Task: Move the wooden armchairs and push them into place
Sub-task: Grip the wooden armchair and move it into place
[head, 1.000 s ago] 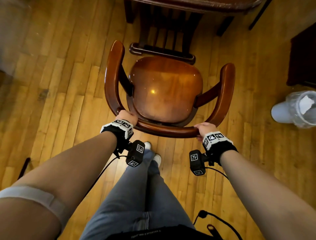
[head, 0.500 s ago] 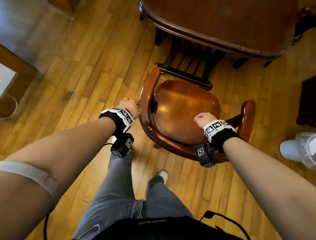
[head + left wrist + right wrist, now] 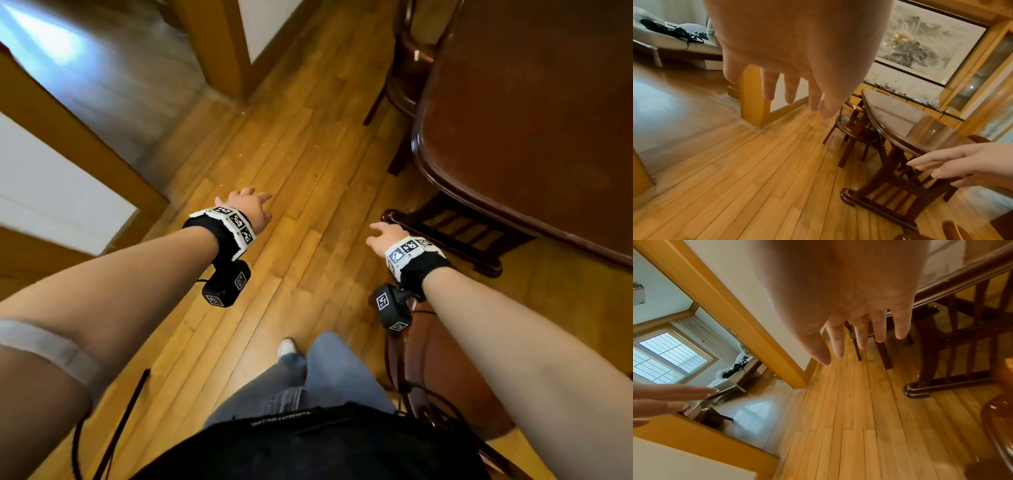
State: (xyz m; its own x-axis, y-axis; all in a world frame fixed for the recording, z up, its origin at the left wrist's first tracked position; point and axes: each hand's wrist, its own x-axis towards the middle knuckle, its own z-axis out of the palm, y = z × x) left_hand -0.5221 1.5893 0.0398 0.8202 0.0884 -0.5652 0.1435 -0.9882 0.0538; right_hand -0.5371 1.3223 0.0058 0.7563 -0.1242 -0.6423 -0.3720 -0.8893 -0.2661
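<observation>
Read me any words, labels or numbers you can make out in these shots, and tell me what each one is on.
No text can be read with confidence.
Black waistband: a line of pale lettering, upside down and too blurred to read.
Wristbands and wrist cameras: black-and-white square code markers only, no words.
Framed landscape painting: a column of small characters at its right edge, too small to read.

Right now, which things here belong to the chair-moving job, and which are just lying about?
Job:
near armchair, by the person's right leg
far armchair, at the table's end
table
left hand and right hand, both open, holding nothing

Lying about:
painting
sofa
cabinet
</observation>
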